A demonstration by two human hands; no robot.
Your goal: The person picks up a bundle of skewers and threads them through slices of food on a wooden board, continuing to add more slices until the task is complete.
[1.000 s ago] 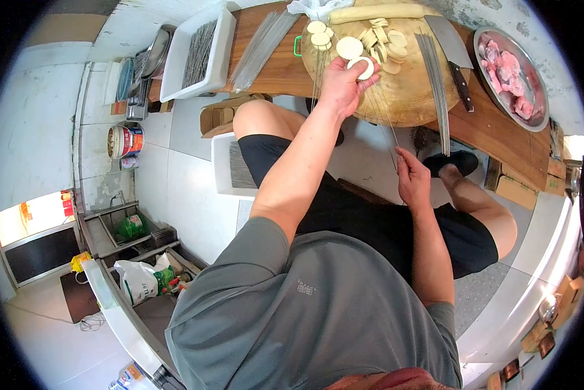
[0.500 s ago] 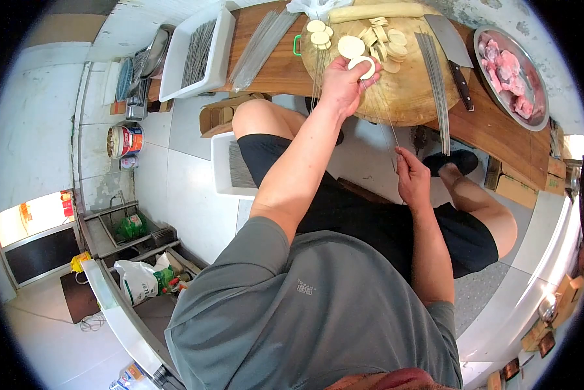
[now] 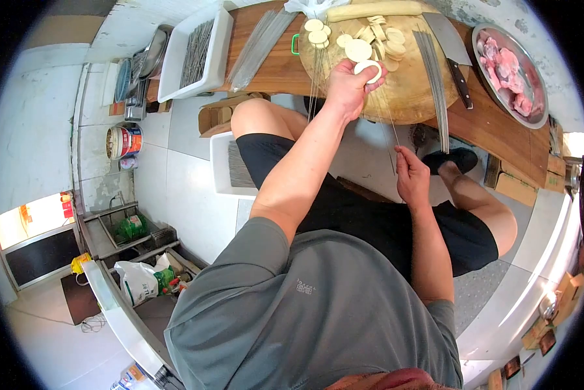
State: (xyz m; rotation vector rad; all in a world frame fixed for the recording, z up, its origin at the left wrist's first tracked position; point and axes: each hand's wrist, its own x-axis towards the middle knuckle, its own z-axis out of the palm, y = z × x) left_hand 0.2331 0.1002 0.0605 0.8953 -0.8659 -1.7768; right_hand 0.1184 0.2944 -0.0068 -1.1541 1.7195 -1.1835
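My left hand (image 3: 349, 88) is closed on a round pale slice (image 3: 368, 72) at the front of the round wooden board (image 3: 409, 107). Another slice (image 3: 358, 50) lies just beyond the fingers. Thin metal skewers (image 3: 386, 114) run from that area down to my right hand (image 3: 412, 175), whose fingers are pinched round their lower ends. Whether the tips pass through the held slice cannot be made out. More cut slices (image 3: 394, 49) lie in a pile on the board, and a few (image 3: 316, 36) with skewers under them sit at its left edge.
Behind the slices lies a long pale roll (image 3: 375, 11). A cleaver (image 3: 459, 81) and a row of skewers (image 3: 435, 84) rest on the board's right side. Further right is a metal bowl of meat (image 3: 539, 97). A white bin of skewers (image 3: 219, 58) stands at the left.
My left hand has shifted slightly right and towards me with the slice. A small slice behind it now shows more clearly. My right hand stays almost in place.
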